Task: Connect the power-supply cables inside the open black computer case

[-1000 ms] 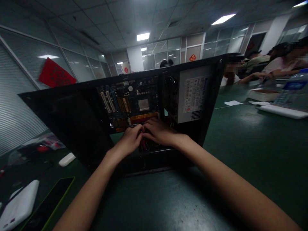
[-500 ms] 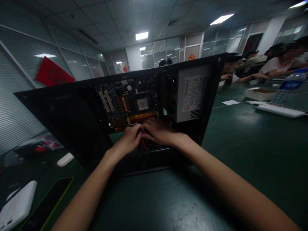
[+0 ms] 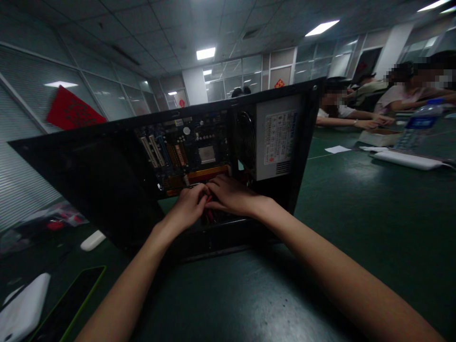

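Note:
A black computer case [image 3: 89, 185] stands tilted on the table with its side open. Inside it are a motherboard [image 3: 206, 154] and a grey power supply [image 3: 276, 142] with a fan beside it. My left hand [image 3: 190, 202] and my right hand [image 3: 231, 194] meet at the lower edge of the motherboard, just below the orange and red memory slots [image 3: 210, 175]. Both hands have curled, closed fingers around a bundle of red and dark cables [image 3: 209, 213]. The fingertips hide which part of the cables each one grips.
On the green table [image 3: 356, 213], a green-edged phone [image 3: 67, 304], a white device [image 3: 26, 308] and a small white object [image 3: 92, 240] lie at left. A paper [image 3: 337, 149], a box [image 3: 379, 137], a white bar [image 3: 408, 160] and a bottle [image 3: 420, 124] are at right, near several people.
The whole view has shifted slightly, so the case appears a little further left. Both hands stay together at the cables. A person's hands at the back right have moved toward the box.

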Action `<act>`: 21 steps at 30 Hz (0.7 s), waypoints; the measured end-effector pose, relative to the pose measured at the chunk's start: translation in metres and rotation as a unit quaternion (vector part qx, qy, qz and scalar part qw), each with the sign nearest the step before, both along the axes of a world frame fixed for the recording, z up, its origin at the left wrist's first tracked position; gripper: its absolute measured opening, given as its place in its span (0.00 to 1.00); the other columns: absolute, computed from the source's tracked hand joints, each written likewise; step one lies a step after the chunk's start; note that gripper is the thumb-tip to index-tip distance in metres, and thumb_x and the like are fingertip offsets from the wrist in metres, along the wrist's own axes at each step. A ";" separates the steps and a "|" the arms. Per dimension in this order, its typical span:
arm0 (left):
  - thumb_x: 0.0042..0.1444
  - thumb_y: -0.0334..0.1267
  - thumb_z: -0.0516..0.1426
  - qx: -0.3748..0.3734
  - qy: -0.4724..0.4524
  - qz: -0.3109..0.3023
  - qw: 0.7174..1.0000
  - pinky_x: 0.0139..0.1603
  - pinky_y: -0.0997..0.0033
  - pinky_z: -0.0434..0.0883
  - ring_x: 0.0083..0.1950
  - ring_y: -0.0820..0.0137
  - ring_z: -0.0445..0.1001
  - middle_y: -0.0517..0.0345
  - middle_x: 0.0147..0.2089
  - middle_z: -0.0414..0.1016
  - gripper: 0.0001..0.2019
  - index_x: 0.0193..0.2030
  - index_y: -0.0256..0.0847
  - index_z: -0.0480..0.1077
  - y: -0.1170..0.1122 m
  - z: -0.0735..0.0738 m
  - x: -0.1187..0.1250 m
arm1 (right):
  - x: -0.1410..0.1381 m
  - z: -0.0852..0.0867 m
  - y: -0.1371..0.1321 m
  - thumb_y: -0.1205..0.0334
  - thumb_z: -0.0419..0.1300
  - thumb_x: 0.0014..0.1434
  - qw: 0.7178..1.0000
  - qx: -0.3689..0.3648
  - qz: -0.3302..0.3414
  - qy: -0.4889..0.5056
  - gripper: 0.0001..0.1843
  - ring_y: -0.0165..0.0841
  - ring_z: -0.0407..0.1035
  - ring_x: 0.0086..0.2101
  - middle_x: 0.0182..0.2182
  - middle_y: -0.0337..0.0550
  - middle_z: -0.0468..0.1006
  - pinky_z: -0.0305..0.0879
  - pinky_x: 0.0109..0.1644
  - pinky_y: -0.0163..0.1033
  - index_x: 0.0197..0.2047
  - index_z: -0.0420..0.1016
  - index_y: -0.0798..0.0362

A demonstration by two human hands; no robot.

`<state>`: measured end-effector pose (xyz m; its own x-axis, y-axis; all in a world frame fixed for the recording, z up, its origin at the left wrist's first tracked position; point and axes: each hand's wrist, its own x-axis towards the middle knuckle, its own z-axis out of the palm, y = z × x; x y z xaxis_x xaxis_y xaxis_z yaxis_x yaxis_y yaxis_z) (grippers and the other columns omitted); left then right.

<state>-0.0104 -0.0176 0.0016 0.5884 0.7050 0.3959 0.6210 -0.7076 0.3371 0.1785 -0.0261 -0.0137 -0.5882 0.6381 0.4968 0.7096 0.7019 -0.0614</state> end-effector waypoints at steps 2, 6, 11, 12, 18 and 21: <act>0.61 0.30 0.53 -0.025 -0.006 -0.011 1.000 0.36 0.70 0.64 0.35 0.68 0.74 0.57 0.35 0.77 0.06 0.40 0.40 0.71 -0.003 -0.001 0.001 | 0.001 0.000 0.000 0.44 0.60 0.64 1.000 -0.004 0.004 -0.006 0.22 0.43 0.63 0.49 0.47 0.53 0.73 0.62 0.51 0.46 0.47 0.72 0.56; 0.60 0.30 0.53 -0.030 -0.013 0.017 0.999 0.30 0.73 0.61 0.29 0.71 0.71 0.61 0.29 0.74 0.07 0.40 0.40 0.73 -0.006 -0.001 0.002 | 0.003 0.001 0.001 0.42 0.59 0.63 1.000 0.002 0.004 -0.021 0.25 0.44 0.64 0.51 0.49 0.55 0.73 0.61 0.53 0.47 0.48 0.72 0.57; 0.58 0.29 0.54 -0.012 -0.017 0.067 0.998 0.29 0.73 0.59 0.25 0.72 0.70 0.62 0.25 0.73 0.07 0.40 0.39 0.73 -0.004 0.002 0.000 | 0.002 0.006 0.000 0.48 0.57 0.67 1.000 -0.004 -0.001 0.019 0.19 0.41 0.67 0.48 0.47 0.53 0.75 0.62 0.49 0.43 0.47 0.73 0.57; 0.58 0.30 0.54 -0.003 -0.020 0.076 0.997 0.28 0.73 0.58 0.25 0.72 0.69 0.62 0.24 0.72 0.07 0.40 0.39 0.73 -0.004 0.002 0.000 | 0.001 0.007 -0.002 0.51 0.56 0.69 0.999 -0.018 -0.007 0.030 0.17 0.40 0.69 0.46 0.45 0.52 0.76 0.62 0.47 0.42 0.47 0.73 0.57; 0.58 0.32 0.54 0.028 -0.036 0.096 0.994 0.27 0.72 0.57 0.23 0.73 0.66 0.65 0.20 0.67 0.08 0.41 0.40 0.74 -0.002 0.001 -0.002 | -0.001 0.009 -0.009 0.61 0.55 0.68 0.976 -0.192 -0.056 -0.080 0.13 0.40 0.75 0.37 0.41 0.54 0.82 0.61 0.36 0.39 0.45 0.79 0.57; 0.58 0.33 0.54 0.031 -0.030 0.093 0.995 0.28 0.72 0.57 0.24 0.73 0.67 0.65 0.21 0.68 0.08 0.40 0.40 0.75 0.001 -0.002 -0.004 | 0.001 0.008 -0.010 0.61 0.57 0.66 0.949 -0.265 -0.082 -0.151 0.15 0.41 0.76 0.38 0.43 0.58 0.82 0.62 0.36 0.38 0.47 0.80 0.61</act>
<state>-0.0139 -0.0169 0.0001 0.4233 0.7729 0.4728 0.7232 -0.6025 0.3375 0.1800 -0.0363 -0.0056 -0.5233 0.8467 -0.0957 0.8484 0.5073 -0.1512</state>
